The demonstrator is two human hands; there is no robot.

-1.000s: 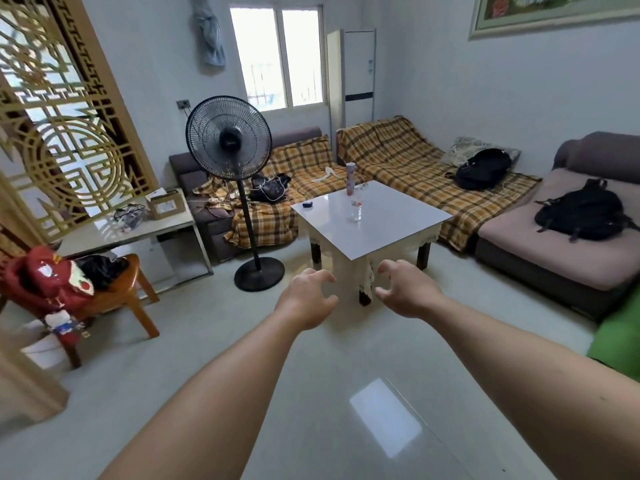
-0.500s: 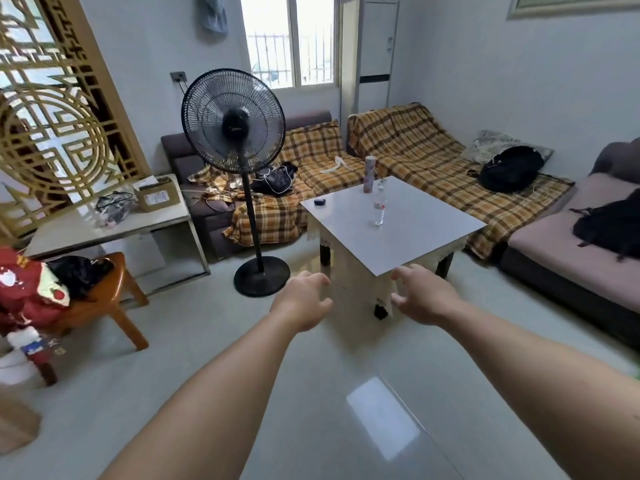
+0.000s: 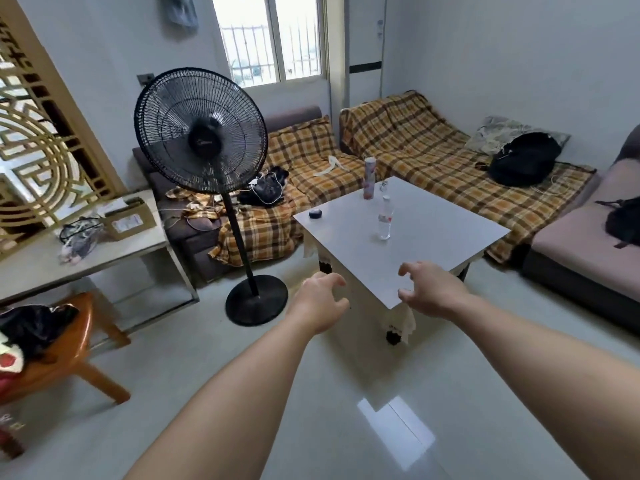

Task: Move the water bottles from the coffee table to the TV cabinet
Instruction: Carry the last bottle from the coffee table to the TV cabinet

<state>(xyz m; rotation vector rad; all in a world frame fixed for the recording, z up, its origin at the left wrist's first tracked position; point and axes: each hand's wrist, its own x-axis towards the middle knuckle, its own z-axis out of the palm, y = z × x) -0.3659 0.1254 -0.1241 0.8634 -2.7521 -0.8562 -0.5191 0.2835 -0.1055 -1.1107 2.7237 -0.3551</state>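
The room has slid down and to the left in the view over the last second, and everything stands larger: the person is walking up to the coffee table. At the far left the pedestal fan (image 3: pixel 201 131) now looms just beside the route, its round base (image 3: pixel 256 300) on the floor near the table's left corner. The left hand (image 3: pixel 320 297) reaches forward with fingers loosely curled and nothing in it, hanging in front of the table's near left edge. Next comes the small dark puck (image 3: pixel 315 214) at the left side of the worktop (image 3: pixel 433 244), then the tall pink patterned bottle (image 3: pixel 370 178) upright near the far edge, and the clear plastic water bottle (image 3: pixel 384 218) upright toward the middle, well apart from both hands. The right hand (image 3: pixel 431 291), fingers spread and bent in a claw, empty, hovers over the near corner of the worktop, which a second ago lay well ahead of it. So the approach is nearly finished and a grasp looks close, though no bottle is touched yet; the TV cabinet is not identifiable in view.
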